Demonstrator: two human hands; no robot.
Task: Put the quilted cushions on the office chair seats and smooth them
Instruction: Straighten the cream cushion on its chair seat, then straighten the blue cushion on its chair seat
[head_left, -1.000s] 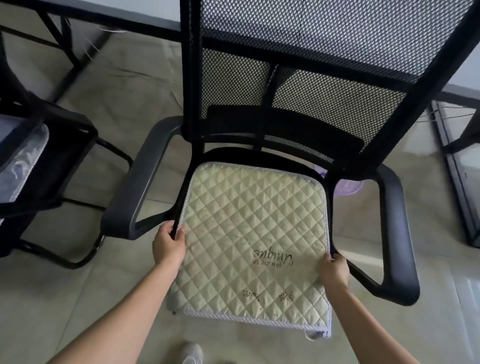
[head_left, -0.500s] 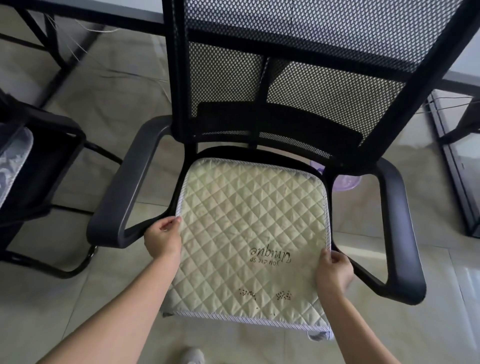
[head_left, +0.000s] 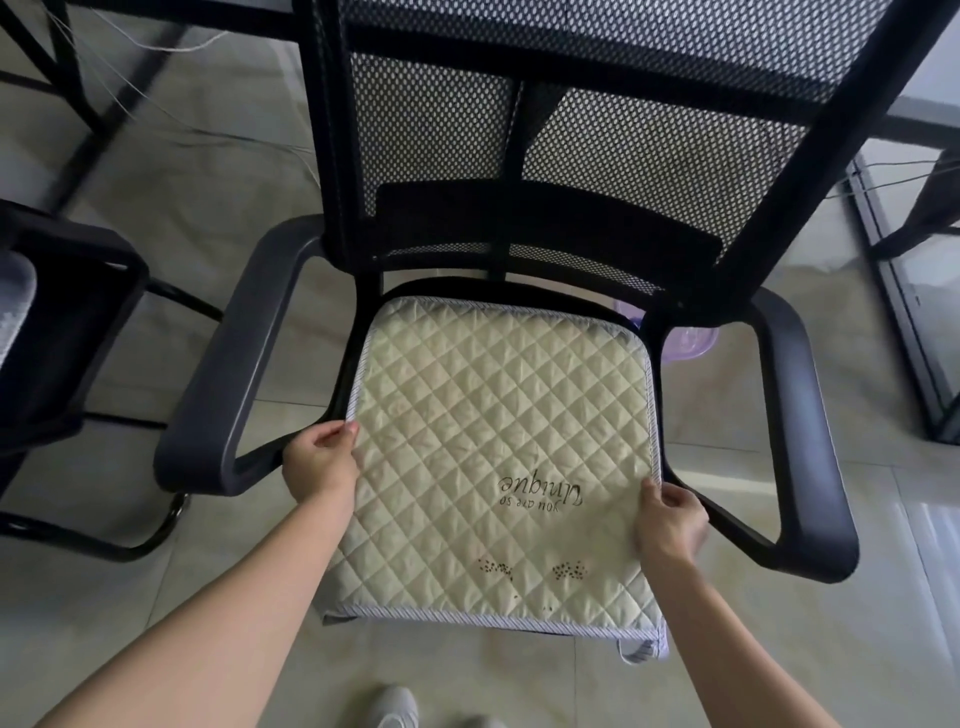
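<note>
Head view. The cushion (head_left: 498, 457), a pale quilted pad with striped piping, lies flat on the seat of the chair (head_left: 795, 415), between the two armrests; its rear edge sits just short of the mesh back at 12 o'clock, and its front edge overhangs the seat rim at 6 o'clock, where a small loop hangs from the corner at about 5 o'clock. Printed lettering reads upside down toward the viewer.

Handling, as judged: the pad looks light, thin and soft, likely to fold or ripple if pushed from one side only, and free to slide on the seat. The piped side edges offer the firmest hold; taking both at once should keep it square.

Grip: the left hand (head_left: 322, 462) is closed on the cushion's side edge at 9 o'clock, thumb on top, fingers curled under the piping. The right hand (head_left: 670, 519) pinches the opposite edge at about 4 o'clock, thumb on the quilted face. Both grips are clamped on cloth, neither spread flat. A second chair (head_left: 67, 322) stands at 9 o'clock.
</note>
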